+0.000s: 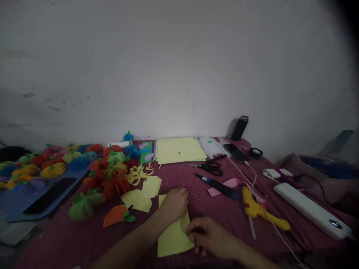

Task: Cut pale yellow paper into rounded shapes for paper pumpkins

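A pale yellow sheet of paper [172,241] lies on the cloth-covered table in front of me. My left hand [175,203] rests across its upper part, palm down, with the fingers laid over the paper. At the sheet's right edge is my right hand [209,235], its fingers curled and the thumb against the paper's edge. Smaller yellow paper pieces [150,186] sit left of my left hand, below a heap of yellow paper scraps [137,173]. Nearby lies an orange folded paper shape [114,216] with green leaves.
Many colourful paper pumpkins [114,183] crowd the left side. Stacked yellow sheets [179,149] lie by the wall. To the right are scissors [213,168], a utility knife [221,188], a yellow glue gun [259,211], a phone [236,152], a white power bank [308,209] and a black can [239,128].
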`<state>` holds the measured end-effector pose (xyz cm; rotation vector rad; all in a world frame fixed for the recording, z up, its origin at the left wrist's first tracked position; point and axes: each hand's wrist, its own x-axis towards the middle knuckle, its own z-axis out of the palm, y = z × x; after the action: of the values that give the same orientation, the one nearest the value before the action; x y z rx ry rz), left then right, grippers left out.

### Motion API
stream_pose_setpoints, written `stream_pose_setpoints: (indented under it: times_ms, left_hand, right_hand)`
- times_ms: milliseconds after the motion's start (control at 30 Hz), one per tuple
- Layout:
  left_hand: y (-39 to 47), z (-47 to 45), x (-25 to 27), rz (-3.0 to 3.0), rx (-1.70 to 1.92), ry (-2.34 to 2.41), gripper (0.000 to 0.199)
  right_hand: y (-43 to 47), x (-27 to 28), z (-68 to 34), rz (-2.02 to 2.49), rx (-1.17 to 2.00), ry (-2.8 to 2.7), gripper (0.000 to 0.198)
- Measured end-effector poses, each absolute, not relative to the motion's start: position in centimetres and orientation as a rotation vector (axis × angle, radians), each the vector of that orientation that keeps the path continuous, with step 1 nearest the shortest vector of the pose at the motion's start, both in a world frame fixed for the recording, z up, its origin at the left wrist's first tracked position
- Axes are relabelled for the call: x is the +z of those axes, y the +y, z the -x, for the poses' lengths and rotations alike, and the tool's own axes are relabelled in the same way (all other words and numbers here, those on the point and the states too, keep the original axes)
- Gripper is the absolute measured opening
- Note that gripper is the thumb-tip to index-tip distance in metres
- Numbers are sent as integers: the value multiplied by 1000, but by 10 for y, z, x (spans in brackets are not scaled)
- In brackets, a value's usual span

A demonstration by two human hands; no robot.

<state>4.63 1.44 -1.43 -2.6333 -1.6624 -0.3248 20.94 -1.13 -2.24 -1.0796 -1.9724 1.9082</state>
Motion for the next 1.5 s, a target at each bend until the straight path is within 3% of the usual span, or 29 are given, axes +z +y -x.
stream_pose_setpoints:
  times_ms: [167,367,733,933,1033,1333,1500]
  left_hand:
    - [14,-43,-12,2642,-342,-1677,27]
    - [12,-45,-14,2652,-350,-1676,39]
    - [15,-40,-6,2606,-544,-1857,32]
    - [19,-23,-1,2877,-978,-2042,40]
    - [29,-14,1,3017,-1267,-2291,53]
    - [37,6,6,3125,-1414,-2350,29]
    - [36,-4,8,3162,-1379,-2326,23]
  right_hand:
    - [-14,-17,-209,1096,1878,-1984,15]
    - [-15,-16,-209,1096,1870,-2017,16]
    - [-20,-13,-212,1095,1801,-2075,19]
    - [-22,0,-220,938,1168,-2362,15]
    - [-20,4,-218,840,1105,-2410,16]
    - [-13,-4,-225,974,1243,-2298,8]
    - [9,0,-210,1054,1260,-2082,18]
